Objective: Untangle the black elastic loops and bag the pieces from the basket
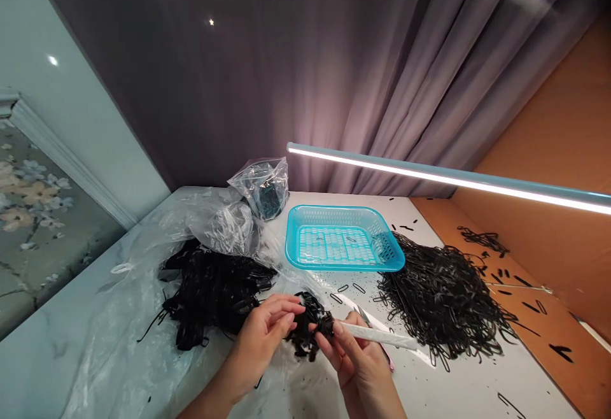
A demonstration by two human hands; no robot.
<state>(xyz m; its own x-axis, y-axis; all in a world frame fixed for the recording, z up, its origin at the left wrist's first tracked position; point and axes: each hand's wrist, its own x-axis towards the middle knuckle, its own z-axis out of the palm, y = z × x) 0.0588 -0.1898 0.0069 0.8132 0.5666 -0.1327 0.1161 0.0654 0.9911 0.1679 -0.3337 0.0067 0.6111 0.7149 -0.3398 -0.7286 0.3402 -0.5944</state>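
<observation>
My right hand [365, 368] pinches a small clump of black rubbery pieces [325, 324] between thumb and fingers. A white strip [382, 335] extends rightward from that hand; whether the hand grips it or it lies behind is unclear. Under the hand, scissors [363, 315] show part of their blades and a pink handle. My left hand [267, 330] is beside the clump, fingers stretched out and thumb apart, with nothing visible in it. Between the hands lies a loose heap of black scraps [305, 346], partly hidden by the fingers.
A large black bundle [214, 291] rests on clear plastic sheeting [128, 317] at left. Behind is a blue basket [344, 267] with a few loops inside. A bag [267, 193] stands at the back. Black loops [443, 298] are piled right, under a tube lamp [449, 180].
</observation>
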